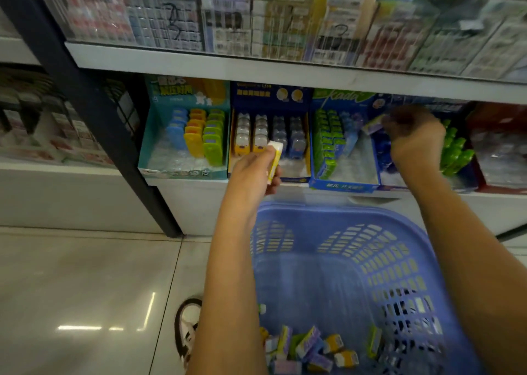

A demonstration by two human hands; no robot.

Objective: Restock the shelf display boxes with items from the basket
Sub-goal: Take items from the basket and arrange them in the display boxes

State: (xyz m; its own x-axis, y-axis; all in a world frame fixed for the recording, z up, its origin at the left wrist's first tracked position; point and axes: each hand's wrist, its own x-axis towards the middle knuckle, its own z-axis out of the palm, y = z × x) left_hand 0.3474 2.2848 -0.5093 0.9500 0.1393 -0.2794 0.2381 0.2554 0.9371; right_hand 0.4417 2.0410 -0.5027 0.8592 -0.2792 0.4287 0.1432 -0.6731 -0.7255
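Left hand [252, 173]: grip clamped on a yellow-and-white pack [275, 156], fingers curled round its lower half. It is held upright at the front edge of the navy box [269, 95], before the rows of yellow and blue packs there.

Right hand [415, 139]: grip pinched on a purple pack [372, 125], blurred, raised over the right side of the blue box [339, 186], whose left side holds green packs.

Basket [328, 210]: blue plastic with slotted walls, on the floor [85, 274] below the shelf, between both forearms. A loose pile of packs [310, 349], yellow, purple and green, lies at its bottom.

Teal box [159, 157]: left of the navy box, holding blue, yellow and green packs, with clear wrap in front.

Upper shelf [199, 63]: overhangs the boxes and carries clear cases of boxed goods.

Post [94, 112]: dark, slanting, left of the teal box.

Shoe [188, 329]: beside the left forearm.
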